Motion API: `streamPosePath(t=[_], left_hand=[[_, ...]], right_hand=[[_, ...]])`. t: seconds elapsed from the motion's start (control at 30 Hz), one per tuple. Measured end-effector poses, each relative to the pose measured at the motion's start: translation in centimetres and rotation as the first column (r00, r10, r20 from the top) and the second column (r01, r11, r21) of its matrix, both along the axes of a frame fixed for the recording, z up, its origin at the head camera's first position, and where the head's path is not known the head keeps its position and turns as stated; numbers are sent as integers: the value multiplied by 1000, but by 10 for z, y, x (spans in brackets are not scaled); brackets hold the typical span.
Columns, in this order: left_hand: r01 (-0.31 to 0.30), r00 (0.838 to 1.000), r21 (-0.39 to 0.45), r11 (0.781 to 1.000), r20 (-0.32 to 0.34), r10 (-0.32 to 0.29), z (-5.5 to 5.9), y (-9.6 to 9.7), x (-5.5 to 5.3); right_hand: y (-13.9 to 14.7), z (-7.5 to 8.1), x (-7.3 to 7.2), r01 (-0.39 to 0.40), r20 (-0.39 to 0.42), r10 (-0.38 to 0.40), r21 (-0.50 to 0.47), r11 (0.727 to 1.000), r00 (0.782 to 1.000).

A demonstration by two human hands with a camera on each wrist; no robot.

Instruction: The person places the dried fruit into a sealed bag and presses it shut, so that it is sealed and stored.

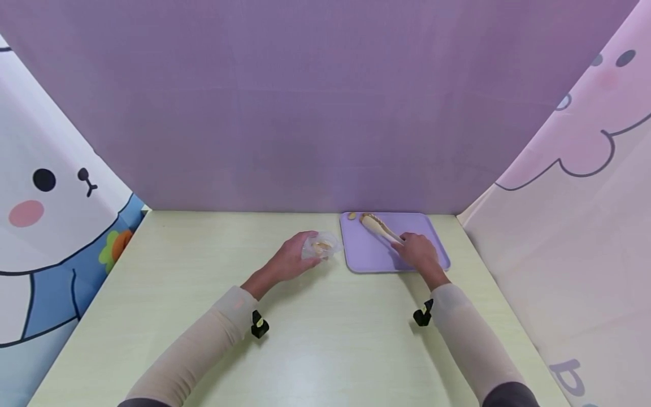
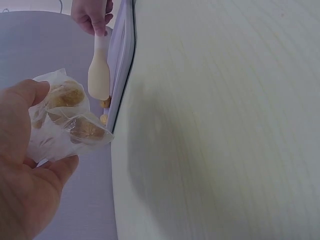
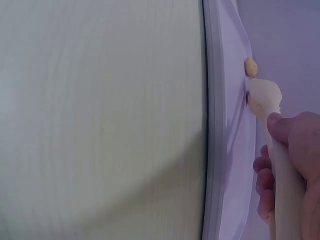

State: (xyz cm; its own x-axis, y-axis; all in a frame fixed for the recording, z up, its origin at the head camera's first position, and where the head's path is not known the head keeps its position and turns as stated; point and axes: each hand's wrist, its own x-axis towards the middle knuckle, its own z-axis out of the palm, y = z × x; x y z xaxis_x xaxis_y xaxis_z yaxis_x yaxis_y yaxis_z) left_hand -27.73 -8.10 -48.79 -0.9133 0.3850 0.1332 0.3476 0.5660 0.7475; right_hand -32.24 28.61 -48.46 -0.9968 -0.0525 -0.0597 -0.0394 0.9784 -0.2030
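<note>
My left hand (image 1: 294, 257) holds a clear plastic bag (image 2: 70, 117) between thumb and fingers, with several brownish-yellow pieces showing through it. The bag is just left of a purple tray (image 1: 371, 260). Over the tray, my right hand (image 1: 418, 250) grips cream-coloured tongs (image 1: 376, 226) by the handle. Their tips are at the tray's far left part, by a small brownish piece (image 2: 105, 103). Beside it on the tray lies another small tan piece (image 3: 251, 66). Whether the tongs pinch the piece at their tips I cannot tell.
The tray stands at the back right of a pale wood-patterned table (image 1: 325, 339), near a purple back panel (image 1: 305, 113). Cartoon-printed cloths (image 1: 51, 226) hang at both sides. A small black device (image 1: 259, 325) sits at each wrist.
</note>
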Motion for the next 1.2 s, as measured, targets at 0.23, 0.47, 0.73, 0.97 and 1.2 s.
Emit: streamPosePath(t=[0.23, 0.47, 0.73, 0.97, 1.2], left_hand=[[-6, 1000, -4, 1000, -2, 6, 1, 1, 0], [0, 1000, 5, 1000, -3, 0, -1, 2, -1], [2, 1000, -1, 1000, -19, -2, -1, 2, -2], [4, 1000, 5, 1000, -19, -4, -1, 2, -1], [6, 1000, 0, 1000, -15, -6, -1, 3, -1]], right_hand=[[5, 5, 8, -29, -8, 29, -17, 999, 1000], [10, 9, 21, -118, -92, 114, -45, 992, 989], [12, 20, 38, -220, -167, 210, -44, 975, 963], [11, 35, 52, -273, -217, 254, -65, 960, 943], [7, 48, 61, -313, -234, 291, -64, 948, 928]])
